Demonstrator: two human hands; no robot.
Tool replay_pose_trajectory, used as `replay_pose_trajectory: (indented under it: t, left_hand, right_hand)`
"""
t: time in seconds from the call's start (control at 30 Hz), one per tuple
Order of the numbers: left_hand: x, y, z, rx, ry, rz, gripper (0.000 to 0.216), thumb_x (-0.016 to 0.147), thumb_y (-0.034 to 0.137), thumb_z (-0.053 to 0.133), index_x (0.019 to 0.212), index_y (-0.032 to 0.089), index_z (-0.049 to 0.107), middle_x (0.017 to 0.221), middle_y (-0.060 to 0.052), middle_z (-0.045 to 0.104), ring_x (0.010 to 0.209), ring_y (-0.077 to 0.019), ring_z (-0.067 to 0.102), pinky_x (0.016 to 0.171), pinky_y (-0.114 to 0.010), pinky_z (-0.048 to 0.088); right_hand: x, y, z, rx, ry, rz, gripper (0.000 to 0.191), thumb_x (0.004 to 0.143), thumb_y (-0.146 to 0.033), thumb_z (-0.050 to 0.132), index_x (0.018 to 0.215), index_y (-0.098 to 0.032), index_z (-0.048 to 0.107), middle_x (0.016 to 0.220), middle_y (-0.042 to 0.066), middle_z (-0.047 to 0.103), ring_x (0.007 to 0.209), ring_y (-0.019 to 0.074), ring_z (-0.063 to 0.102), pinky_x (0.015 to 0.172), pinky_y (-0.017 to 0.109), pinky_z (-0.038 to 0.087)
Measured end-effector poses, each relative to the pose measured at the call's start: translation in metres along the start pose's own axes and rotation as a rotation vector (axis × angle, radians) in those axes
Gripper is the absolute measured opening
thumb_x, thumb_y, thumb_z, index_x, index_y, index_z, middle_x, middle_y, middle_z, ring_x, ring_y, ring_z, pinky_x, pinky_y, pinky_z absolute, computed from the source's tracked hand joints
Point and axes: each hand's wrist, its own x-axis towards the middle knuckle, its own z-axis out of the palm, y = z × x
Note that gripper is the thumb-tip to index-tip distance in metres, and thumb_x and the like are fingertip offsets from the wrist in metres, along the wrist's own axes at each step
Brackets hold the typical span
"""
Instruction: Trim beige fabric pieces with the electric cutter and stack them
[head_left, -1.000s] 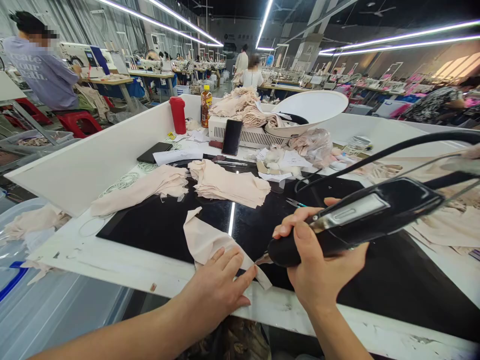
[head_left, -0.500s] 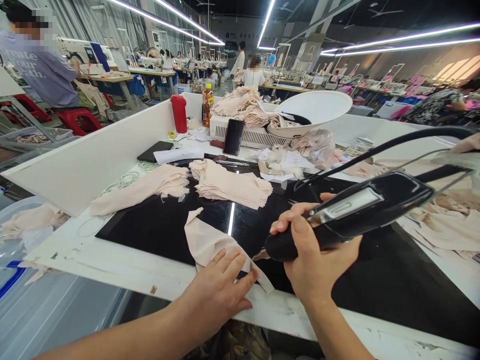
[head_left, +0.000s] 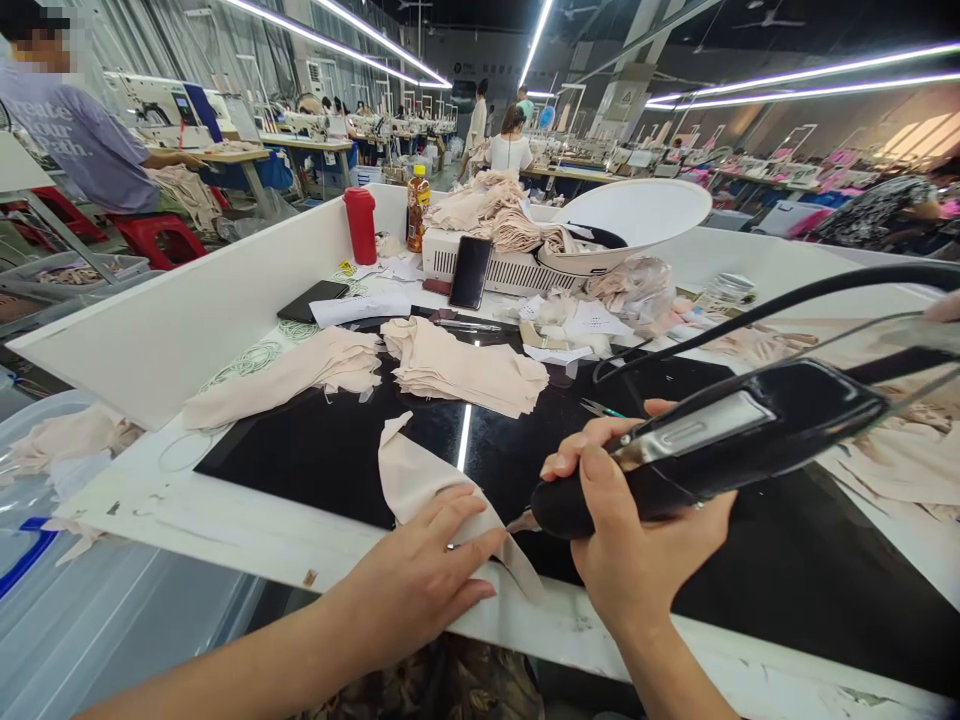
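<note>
A strip of pale beige fabric (head_left: pixel 409 470) lies near the front edge of the black mat (head_left: pixel 300 470), its narrow end hanging toward the white table edge. My left hand (head_left: pixel 427 570) rests on it palm down, fingers stretched and a little spread. A small metallic glint shows between two fingers; I cannot tell what it is. My right hand (head_left: pixel 630 540) is wrapped round a thick black corded hand tool (head_left: pixel 720 440) with a silver panel. The tool's pointed metal tip is at the strip's right edge, just beside my left fingers; whether it touches the fabric is unclear.
Two stacks of beige fabric, a left stack (head_left: pixel 292 375) and a middle stack (head_left: pixel 465 365), lie farther back. Behind them are a phone (head_left: pixel 470 272), a red cup (head_left: pixel 360 227) and a bottle (head_left: pixel 417 208). Tweezers (head_left: pixel 600 408) lie near the tool, whose cable (head_left: pixel 787 295) arches right.
My left hand has slid slightly left and its fingers have shifted on the strip. The tool stays in my right hand, with its tip still beside the fabric edge.
</note>
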Motion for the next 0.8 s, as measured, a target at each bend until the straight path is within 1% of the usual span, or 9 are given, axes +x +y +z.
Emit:
replay_pose_trajectory:
  t: [0.13,0.27,0.43,0.57,0.67,0.8]
  left_hand:
    - [0.001,-0.001,-0.002,0.033,-0.016,-0.013,0.039,0.105,0.031,0.065,0.137,0.011,0.061,0.145,-0.022,0.061,0.141,-0.0346,0.056,0.119,-0.051,0.05]
    - [0.003,0.0,0.002,0.094,-0.02,0.026,0.047,0.102,0.037,0.071,0.138,0.009,0.061,0.145,-0.021,0.062,0.142,-0.0361,0.056,0.121,-0.051,0.048]
    - [0.001,0.0,0.006,0.151,-0.018,0.036,0.055,0.098,0.043,0.076,0.139,0.009,0.061,0.146,-0.021,0.063,0.142,-0.036,0.056,0.121,-0.05,0.048]
    - [0.002,0.001,0.007,0.169,0.013,0.035,0.058,0.094,0.045,0.08,0.137,0.009,0.063,0.144,-0.02,0.064,0.141,-0.0353,0.057,0.123,-0.049,0.046]
    - [0.003,0.002,0.006,0.166,0.041,0.033,0.057,0.093,0.044,0.081,0.135,0.008,0.064,0.142,-0.02,0.066,0.139,-0.0343,0.059,0.123,-0.047,0.046]
    - [0.003,0.003,0.007,0.161,0.048,0.041,0.052,0.096,0.042,0.079,0.134,0.009,0.064,0.14,-0.02,0.067,0.139,-0.032,0.059,0.124,-0.045,0.045]
  right_hand:
    - [-0.003,-0.002,0.0,0.004,0.004,-0.021,0.051,0.08,-0.014,0.086,0.12,-0.025,0.056,0.079,-0.006,0.072,0.054,0.0132,0.067,0.056,0.032,0.061]
    - [-0.004,-0.001,-0.001,0.001,-0.002,-0.021,0.052,0.08,-0.01,0.084,0.121,-0.025,0.056,0.081,-0.006,0.072,0.054,0.013,0.067,0.057,0.032,0.062]
    - [-0.003,-0.001,0.0,-0.015,0.007,-0.031,0.051,0.079,-0.009,0.084,0.118,-0.025,0.056,0.078,-0.007,0.072,0.054,0.0131,0.066,0.054,0.03,0.059]
    - [0.0,0.001,0.002,-0.013,0.009,-0.044,0.051,0.079,-0.01,0.084,0.119,-0.025,0.056,0.078,-0.008,0.072,0.054,0.0133,0.066,0.056,0.031,0.06]
    - [0.003,0.005,0.004,-0.008,0.008,-0.053,0.05,0.081,-0.011,0.084,0.12,-0.025,0.056,0.08,-0.007,0.072,0.055,0.0133,0.067,0.057,0.032,0.061]
    - [0.002,0.009,0.006,-0.006,-0.029,-0.049,0.05,0.083,-0.01,0.083,0.122,-0.026,0.055,0.081,-0.008,0.072,0.055,0.0125,0.067,0.056,0.031,0.06]
